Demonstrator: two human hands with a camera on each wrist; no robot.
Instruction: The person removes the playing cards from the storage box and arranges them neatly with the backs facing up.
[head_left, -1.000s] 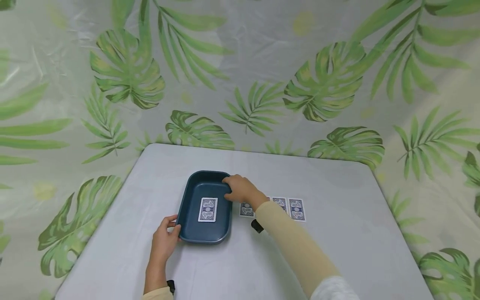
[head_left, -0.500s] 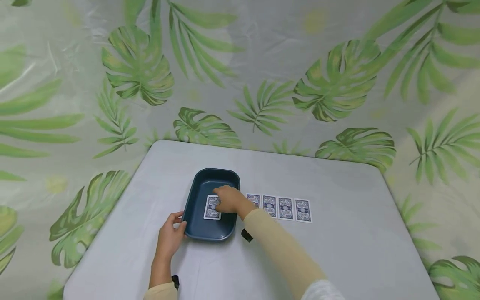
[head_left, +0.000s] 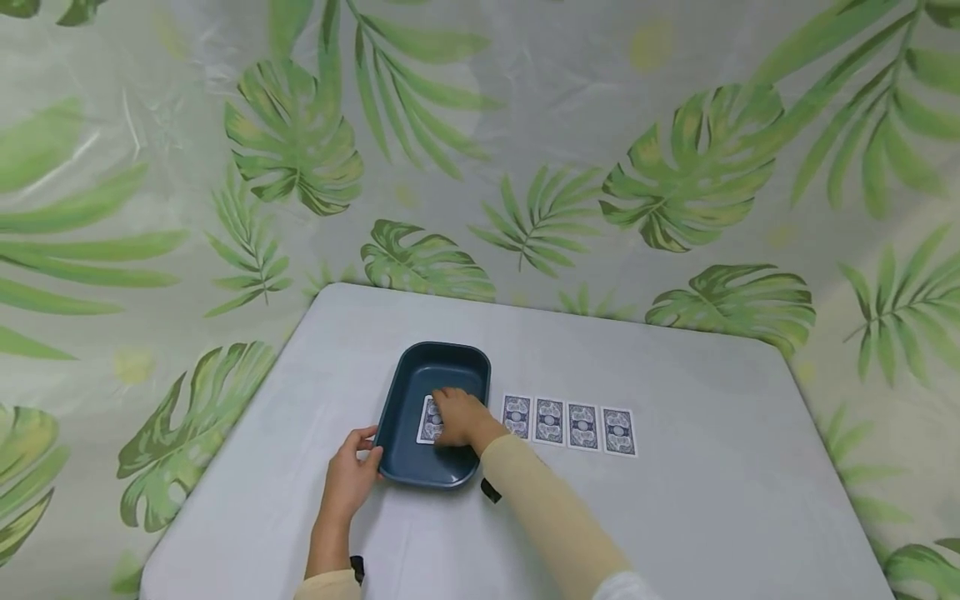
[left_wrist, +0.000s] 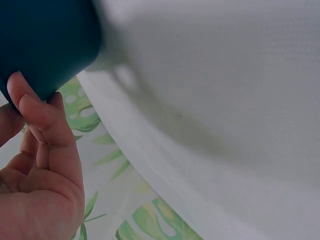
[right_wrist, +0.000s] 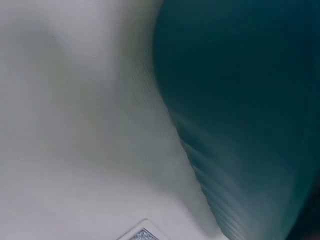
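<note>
A dark blue rectangular tray (head_left: 435,473) lies on the white-covered table, tilted slightly in the head view. Inside it is a playing card (head_left: 425,427), its blue patterned back facing up. My left hand (head_left: 350,482) grips the tray's left side near the front corner; the left wrist view shows fingers (left_wrist: 42,112) at the tray's wall. My right hand (head_left: 461,421) reaches over the right rim and covers the card's right part, fingertips at its far end and thumb near its close end. I cannot tell whether it pinches the card.
Right of the tray, several face-down playing cards (head_left: 582,427) lie in a row, backs up. The nearest one sits close to the tray's right wall. Behind the table (head_left: 697,500) hangs a leaf-print cloth (head_left: 555,125).
My right hand has moved from the tray's far right rim down and inward onto the card. My left hand keeps its place on the tray. The head view has shifted a little.
</note>
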